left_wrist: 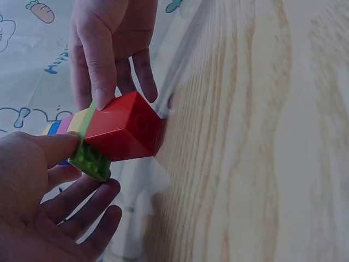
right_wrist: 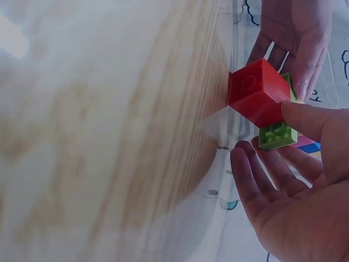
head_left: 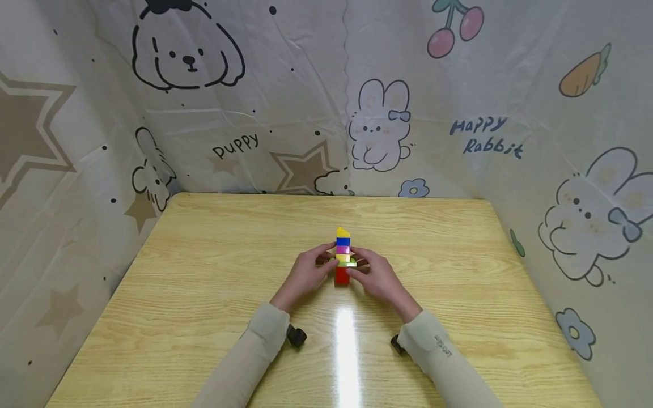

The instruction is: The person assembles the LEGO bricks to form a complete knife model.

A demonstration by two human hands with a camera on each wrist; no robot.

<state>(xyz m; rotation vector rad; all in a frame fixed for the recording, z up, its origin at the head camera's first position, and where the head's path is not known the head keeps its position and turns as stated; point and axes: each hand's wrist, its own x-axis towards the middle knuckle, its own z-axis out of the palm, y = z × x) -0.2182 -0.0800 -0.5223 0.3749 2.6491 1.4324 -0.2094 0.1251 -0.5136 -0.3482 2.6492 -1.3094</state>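
Observation:
A tower of toy building blocks stands upright between my two hands. From the bottom it has a red block (head_left: 342, 276), a wider lime-green plate (left_wrist: 90, 161), a yellow block (head_left: 343, 258), a magenta one (head_left: 343, 249), a blue one (head_left: 343, 241) and a sloped yellow top piece (head_left: 343, 232). My left hand (head_left: 308, 271) pinches the tower from the left, its thumb at the yellow block and green plate. From the right, my right hand (head_left: 378, 275) grips it with the thumb against the red block. The red block's underside shows in both wrist views, close over the table.
The wood-grain table (head_left: 204, 294) spreads around both hands. A cloth printed with cartoon animals (head_left: 296, 73) hangs behind the table and along its sides. Small black devices (head_left: 296, 336) sit at both wrists by the sleeve cuffs.

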